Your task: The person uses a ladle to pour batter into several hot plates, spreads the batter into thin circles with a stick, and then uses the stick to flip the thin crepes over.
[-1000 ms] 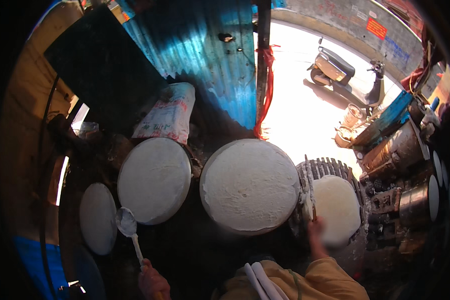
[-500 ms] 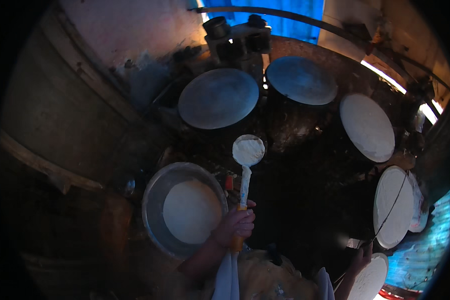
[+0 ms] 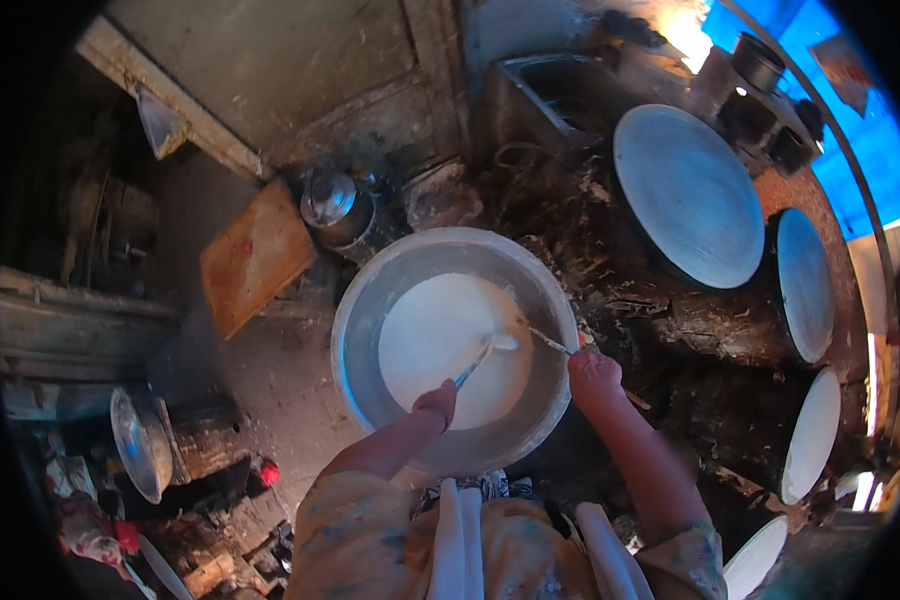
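Note:
A wide metal basin (image 3: 355, 300) of white batter (image 3: 425, 335) stands in front of me. My left hand (image 3: 436, 403) is closed around the handle of a ladle (image 3: 475, 365), whose bowl lies in the batter and is mostly hidden by it. Close to the basin's right rim, my right hand (image 3: 595, 378) grips a thin stick (image 3: 550, 342); its tip reaches in over the batter. The stick and the ladle are apart.
Round griddles stand to the right: two bare ones (image 3: 688, 195) (image 3: 805, 285) and a white-coated one (image 3: 810, 437). Behind the basin is a lidded metal pot (image 3: 328, 198), beside a wooden board (image 3: 257, 258). A metal bowl (image 3: 135, 445) sits at far left.
My view has swung left to the basin. The ladle, held up full of batter before, is now down in the basin. My right hand has come from beside the right-hand griddles to the rim.

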